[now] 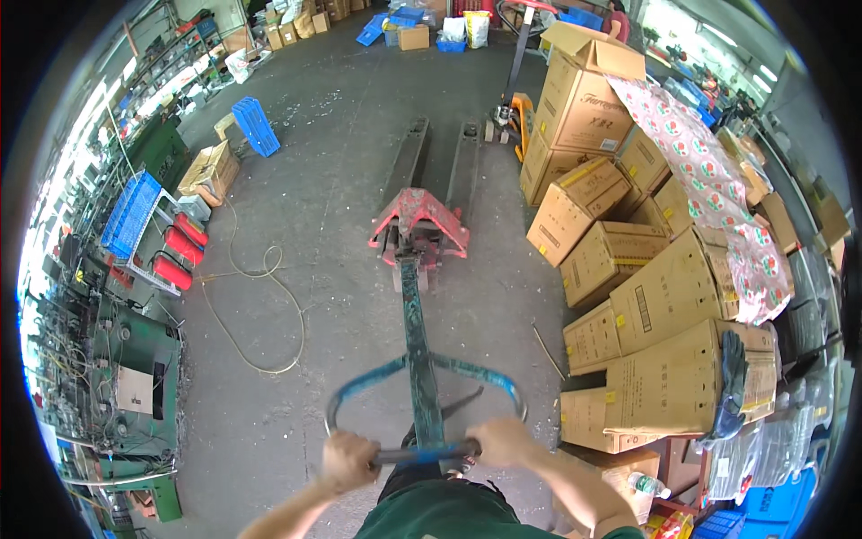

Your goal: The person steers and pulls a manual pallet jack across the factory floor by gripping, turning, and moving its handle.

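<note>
Left hand (348, 460): its grip is closed tight on the blue loop handle (422, 454) of the pallet jack (418, 225).
Right hand (499, 440): its grip is closed on the same bar.
Pallet jack: stands on the grey floor (332, 135), forks pointing away.
Boxes (628, 269): brown stacks close by on the right.

To your right, stacked cardboard boxes (628, 269) under patterned sheeting (709, 180); upper left, a blue crate (255, 126); left, red cylinders (180, 256).
</note>
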The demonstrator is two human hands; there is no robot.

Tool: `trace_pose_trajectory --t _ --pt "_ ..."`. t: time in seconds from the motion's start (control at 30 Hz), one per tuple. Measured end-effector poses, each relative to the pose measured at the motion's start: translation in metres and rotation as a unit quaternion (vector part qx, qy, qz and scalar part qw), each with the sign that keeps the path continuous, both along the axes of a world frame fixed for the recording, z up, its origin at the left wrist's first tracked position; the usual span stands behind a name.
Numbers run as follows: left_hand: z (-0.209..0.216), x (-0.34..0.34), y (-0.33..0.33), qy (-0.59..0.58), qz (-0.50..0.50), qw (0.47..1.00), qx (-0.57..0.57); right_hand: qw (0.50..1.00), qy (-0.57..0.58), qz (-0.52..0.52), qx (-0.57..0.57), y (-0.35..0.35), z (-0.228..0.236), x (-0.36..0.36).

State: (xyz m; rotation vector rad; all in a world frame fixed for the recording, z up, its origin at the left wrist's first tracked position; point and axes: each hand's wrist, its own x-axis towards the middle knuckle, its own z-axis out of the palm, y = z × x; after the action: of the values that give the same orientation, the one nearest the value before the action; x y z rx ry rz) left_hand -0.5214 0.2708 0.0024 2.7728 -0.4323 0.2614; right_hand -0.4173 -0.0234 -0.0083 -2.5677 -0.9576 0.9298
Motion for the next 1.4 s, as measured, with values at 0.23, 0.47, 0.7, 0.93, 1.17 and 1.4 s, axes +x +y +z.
trace_pose_trajectory --t 0.23,0.47,0.7,0.93,1.17,1.4 --pt "0.147 0.264 0.051 -0.357 0.101 0.928 0.039 0.892 -0.389 -0.187 0.137 0.061 0.177 0.21" --pt "0.229 0.498 0.101 -0.229 0.248 0.941 0.026 0.879 -0.397 -0.25 0.088 0.132 0.252 0.449" --pt "0.253 0.605 0.116 -0.172 0.245 0.954 0.025 0.832 -0.498 -0.227 0.092 0.157 0.25 0.585" --pt "0.237 0.636 0.127 -0.272 0.254 0.927 0.033 0.817 -0.509 -0.27 0.017 0.169 0.253 0.593" --pt "0.209 0.476 0.098 -0.388 0.203 0.899 0.004 0.807 -0.503 -0.303 0.072 0.134 0.234 0.413" --pt "0.081 0.175 0.039 -0.399 0.082 0.912 -0.055 0.886 -0.434 -0.156 0.049 0.043 0.092 0.124"
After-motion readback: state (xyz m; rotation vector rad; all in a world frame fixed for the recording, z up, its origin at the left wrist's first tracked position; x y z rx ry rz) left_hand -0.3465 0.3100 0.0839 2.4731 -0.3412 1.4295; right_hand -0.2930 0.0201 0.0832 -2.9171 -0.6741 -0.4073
